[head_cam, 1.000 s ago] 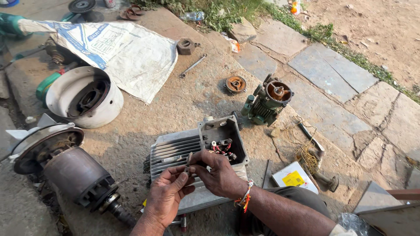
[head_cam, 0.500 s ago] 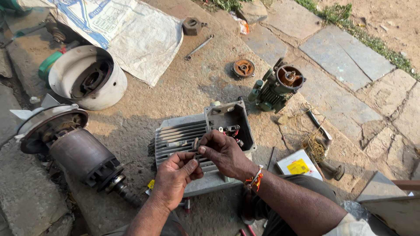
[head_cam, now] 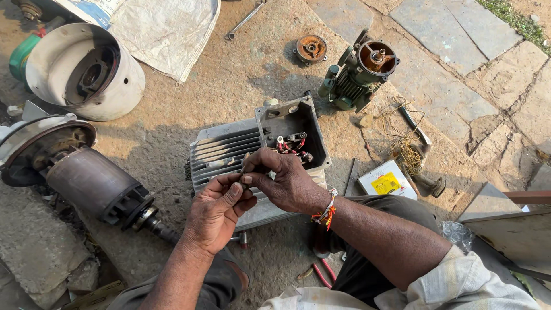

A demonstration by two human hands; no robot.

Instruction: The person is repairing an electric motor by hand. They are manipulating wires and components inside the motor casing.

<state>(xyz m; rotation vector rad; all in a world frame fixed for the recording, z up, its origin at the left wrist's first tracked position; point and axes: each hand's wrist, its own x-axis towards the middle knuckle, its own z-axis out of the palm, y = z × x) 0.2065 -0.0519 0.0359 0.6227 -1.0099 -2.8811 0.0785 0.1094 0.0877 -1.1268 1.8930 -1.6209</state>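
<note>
Since the earlier frames our view has drawn closer and tipped down, so the grey finned motor housing (head_cam: 229, 158) now sits in the middle of the picture, and our two hands have stayed together just in front of it. We hold our left hand (head_cam: 218, 209) palm up below the housing's ribs, its thumb and fingers pressed together on a small dark part (head_cam: 243, 172) whose exact kind we cannot tell. Our right hand (head_cam: 281, 181), with a red and white thread band at the wrist, reaches across from the right and pinches the same small part from above, so both grips meet on it right over the housing's front edge. Just behind our right hand, on the housing's right end, the open terminal box (head_cam: 293, 129) shows red wires and metal links inside. Left of the housing lies a dark rotor on its shaft (head_cam: 97, 186), and beyond that, further left and up, a white round cover (head_cam: 86, 72) rests on its side. Behind the housing to the right stands a small green pump (head_cam: 359, 72), with a rusty round disc (head_cam: 310, 48) just to its left. A small box with a yellow label (head_cam: 387, 181) lies right of the housing, near a tangle of thin wire (head_cam: 404, 143). A spanner (head_cam: 245, 19) lies far behind the housing beside a white sack (head_cam: 166, 28).
</note>
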